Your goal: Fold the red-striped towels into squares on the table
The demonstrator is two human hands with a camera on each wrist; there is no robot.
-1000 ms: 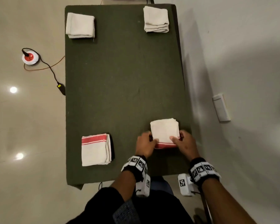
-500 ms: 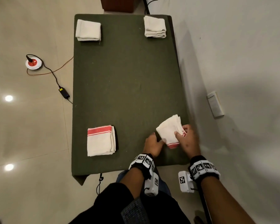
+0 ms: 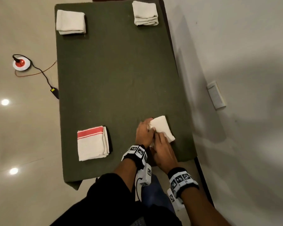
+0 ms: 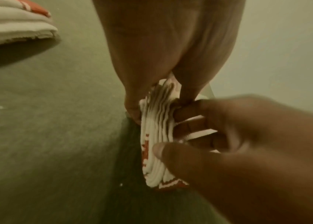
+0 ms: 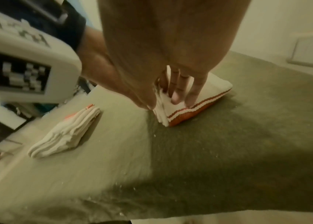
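A folded red-striped towel (image 3: 162,128) lies tilted on the green table (image 3: 118,79) near its front right corner, white side up. My left hand (image 3: 149,128) pinches the towel's stacked edge (image 4: 155,136) from the left. Close beside it, my right hand (image 3: 158,136) holds the same edge, thumb against the layers and fingers (image 5: 176,94) on top. In the right wrist view the red stripe (image 5: 199,104) runs along the towel's lower rim. A second folded red-striped towel (image 3: 92,142) lies flat at the front left.
Two plain white folded towels sit at the far corners, one at the left (image 3: 70,22) and one at the right (image 3: 145,13). A wall with a white switch plate (image 3: 216,95) runs along the table's right side. A cable and a round floor socket (image 3: 21,64) lie to the left.
The towel has been turned and tilted, so its red stripe no longer shows from above. Both hands have come together at its left edge.
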